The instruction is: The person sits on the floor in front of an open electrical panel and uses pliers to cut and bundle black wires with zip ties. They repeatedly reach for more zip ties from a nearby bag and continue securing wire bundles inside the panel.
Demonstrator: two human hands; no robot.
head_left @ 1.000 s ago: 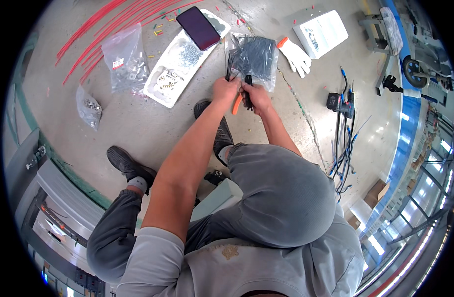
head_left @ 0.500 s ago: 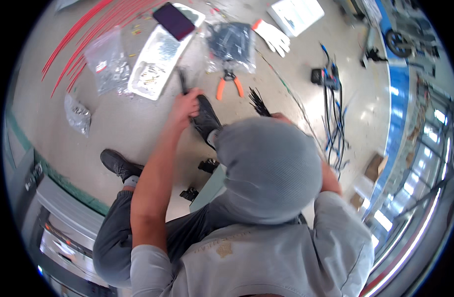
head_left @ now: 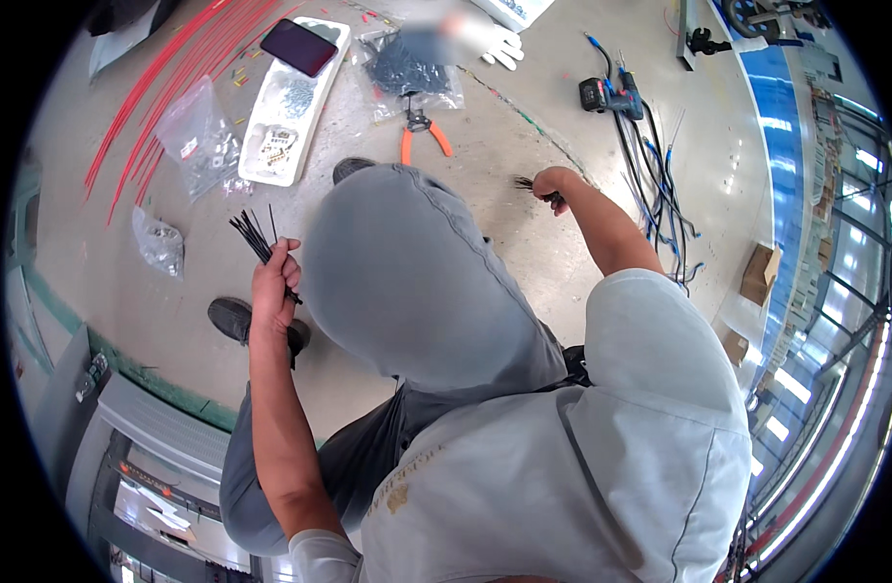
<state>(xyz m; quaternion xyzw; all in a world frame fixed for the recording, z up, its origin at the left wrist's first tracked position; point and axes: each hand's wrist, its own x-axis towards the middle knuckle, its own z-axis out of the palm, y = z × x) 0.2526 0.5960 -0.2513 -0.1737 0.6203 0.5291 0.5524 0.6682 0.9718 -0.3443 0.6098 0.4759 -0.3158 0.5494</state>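
My left hand [head_left: 274, 282] is closed round a bundle of thin black strips [head_left: 251, 236], beside my left shoe [head_left: 230, 319]. The strips fan out above the fist, and their lower ends stick out below it. Out to the right, past my raised grey-trousered knee [head_left: 397, 272], my right hand [head_left: 557, 187] is closed on a second bundle of thin black strips [head_left: 525, 183], low over the floor. Its fingers are partly turned away from view. Orange-handled pliers [head_left: 425, 139] lie on the floor between the two hands, farther off.
Around lie a white tray [head_left: 298, 107] with small metal parts and a phone [head_left: 298, 47], clear bags [head_left: 205, 146], long red wires [head_left: 145, 107], and a bag of dark pieces [head_left: 412, 68]. At right are a white glove [head_left: 502, 47], a cordless drill [head_left: 611, 97], black cables [head_left: 660, 194] and a carton [head_left: 759, 273].
My left hand has come back toward me and to the left, its black strips now plainly seen. My right hand, mostly hidden behind the knee before, now shows at the right. My knee has shifted left.
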